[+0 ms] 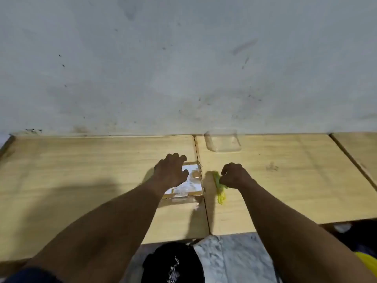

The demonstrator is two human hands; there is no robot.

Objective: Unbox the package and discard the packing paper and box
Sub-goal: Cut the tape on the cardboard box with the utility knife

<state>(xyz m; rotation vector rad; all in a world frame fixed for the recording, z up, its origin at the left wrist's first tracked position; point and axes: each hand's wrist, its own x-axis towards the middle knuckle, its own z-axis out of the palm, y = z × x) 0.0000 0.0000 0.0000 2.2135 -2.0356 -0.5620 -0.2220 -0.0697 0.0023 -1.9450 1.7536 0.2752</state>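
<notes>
Cardboard box (pixel 189 184) under spread left hand (pixel 171 170); right hand (pixel 234 175) (fisted) grips yellow tool (pixel 220 189).

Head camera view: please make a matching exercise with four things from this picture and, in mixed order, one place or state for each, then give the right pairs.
Things:
1. small brown cardboard box with white label
2. yellow-green tool
3. clear plastic container
4. black bag

Places or states:
A. on the floor, below the table edge
B. under the left hand
C. at the wall, on the wooden table
D. gripped by the right hand

Pairs: 1-B, 2-D, 3-C, 4-A
</notes>
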